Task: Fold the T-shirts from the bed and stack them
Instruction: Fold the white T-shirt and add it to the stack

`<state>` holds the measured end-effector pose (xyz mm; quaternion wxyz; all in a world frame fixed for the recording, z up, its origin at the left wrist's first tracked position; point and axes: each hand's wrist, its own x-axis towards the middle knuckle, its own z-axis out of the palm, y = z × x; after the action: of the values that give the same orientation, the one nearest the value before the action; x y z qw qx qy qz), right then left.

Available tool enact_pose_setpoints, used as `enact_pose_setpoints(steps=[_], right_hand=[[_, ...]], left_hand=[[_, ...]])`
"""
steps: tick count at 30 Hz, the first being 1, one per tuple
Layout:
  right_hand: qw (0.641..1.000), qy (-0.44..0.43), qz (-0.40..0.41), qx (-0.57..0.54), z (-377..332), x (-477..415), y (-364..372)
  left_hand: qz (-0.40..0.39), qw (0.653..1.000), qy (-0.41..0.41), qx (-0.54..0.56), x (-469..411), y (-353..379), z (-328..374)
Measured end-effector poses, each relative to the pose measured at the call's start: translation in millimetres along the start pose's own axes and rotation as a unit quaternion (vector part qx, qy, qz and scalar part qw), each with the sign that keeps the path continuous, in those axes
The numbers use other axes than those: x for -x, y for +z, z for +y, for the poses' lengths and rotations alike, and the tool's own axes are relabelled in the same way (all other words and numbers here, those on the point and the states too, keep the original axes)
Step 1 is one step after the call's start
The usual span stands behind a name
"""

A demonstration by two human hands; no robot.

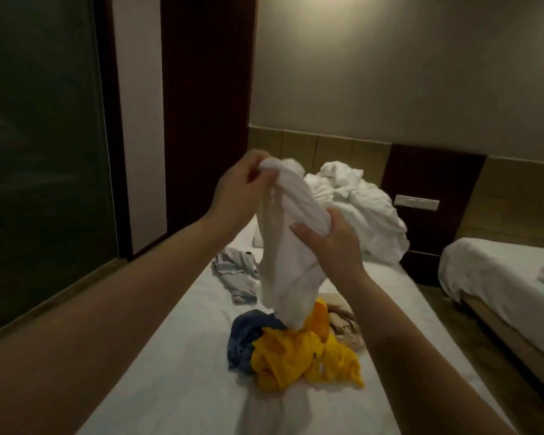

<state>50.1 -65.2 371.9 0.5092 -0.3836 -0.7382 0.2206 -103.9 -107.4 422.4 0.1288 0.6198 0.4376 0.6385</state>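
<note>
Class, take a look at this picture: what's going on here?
A person holds a white T-shirt up over the bed, bunched and unfolded. The left grip pinches its top end; the right grip holds it lower down. Its tail hangs to a crumpled pile of yellow, blue and beige clothes on the sheet. A grey garment lies apart, to the left. No folded stack is in view.

Dim, warm light falls on a beige wall (390, 58). A dark glass pane (38, 136) fills the left, beside dark wood panelling (201, 105). A white-sheeted bed (500, 271) stands far right on wooden floor (432, 295).
</note>
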Motion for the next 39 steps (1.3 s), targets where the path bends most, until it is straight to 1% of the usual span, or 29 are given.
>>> enact_pose_setpoints(steps=[2,4,6,8,10,11,13,15,18,21,23,25,27,29,30,32,34,35,37,39], right_hand=[[0.998,-0.009,-0.01,-0.055,-40.9,12.3,-20.3],[0.991,0.002,-0.023,-0.129,-68.9,28.0,-33.7],[0.978,0.022,-0.044,-0.203,-85.9,45.9,-39.7],[0.97,0.022,-0.064,-0.233,-93.5,64.3,-41.0],[0.969,0.054,-0.057,-0.236,-96.5,83.2,-40.6],[0.971,0.081,-0.053,-0.218,-95.7,91.4,-40.9],[0.973,0.134,-0.07,-0.172,-87.2,107.1,-39.5],[0.962,0.184,-0.085,-0.184,-71.0,121.1,-38.4],[0.957,0.186,-0.1,-0.2,-54.4,142.5,-50.0],[0.957,0.185,-0.101,-0.199,-49.6,145.5,-69.0],[0.96,0.167,-0.117,-0.191,-55.1,139.6,-82.6],[0.959,0.145,-0.17,-0.176,-63.9,131.7,-92.9],[0.954,0.131,-0.224,-0.154,-77.2,125.5,-98.7],[0.952,0.117,-0.243,-0.147,-86.7,118.7,-103.9],[0.951,0.11,-0.244,-0.154,-89.2,114.9,-108.0],[0.951,0.111,-0.227,-0.18,-90.8,107.3,-121.1],[0.956,0.136,-0.192,-0.174,-87.0,100.7,-135.2],[0.962,0.151,-0.173,-0.148,-85.0,98.3,-140.8],[0.976,0.157,-0.142,-0.06,-78.0,93.4,-147.9],[0.984,0.125,-0.115,0.058,-69.5,87.3,-151.0]], left_hand=[[0.008,0.999,0.01,0.053,7.8,-5.8,39.0],[-0.012,0.996,0.001,0.091,23.5,-7.2,64.4],[-0.057,0.991,-0.044,0.111,48.6,-1.6,71.9],[-0.11,0.981,-0.112,0.117,80.0,8.1,68.6],[-0.149,0.96,-0.179,0.155,109.7,19.4,61.9],[-0.159,0.952,-0.203,0.166,122.5,24.7,58.2],[-0.178,0.938,-0.23,0.186,150.7,32.5,50.5],[-0.211,0.933,-0.234,0.173,177.8,34.2,43.5],[-0.253,0.927,-0.239,0.137,204.6,28.7,32.3],[-0.26,0.92,-0.254,0.149,205.1,20.3,26.4],[-0.264,0.918,-0.258,0.146,195.8,19.8,28.3],[-0.276,0.924,-0.236,0.121,182.4,24.9,33.3],[-0.304,0.928,-0.2,0.078,170.5,35.2,43.8],[-0.313,0.936,-0.154,0.043,159.3,46.7,53.2],[-0.296,0.946,-0.127,0.022,153.2,50.4,56.4],[-0.237,0.968,-0.078,-0.037,136.5,50.1,58.1],[-0.18,0.976,-0.031,-0.123,117.4,43.3,55.3],[-0.166,0.973,-0.016,-0.157,108.9,39.7,54.8],[-0.171,0.966,0.0,-0.193,97.5,35.7,57.1],[-0.192,0.961,-0.002,-0.197,91.8,36.1,62.6]])
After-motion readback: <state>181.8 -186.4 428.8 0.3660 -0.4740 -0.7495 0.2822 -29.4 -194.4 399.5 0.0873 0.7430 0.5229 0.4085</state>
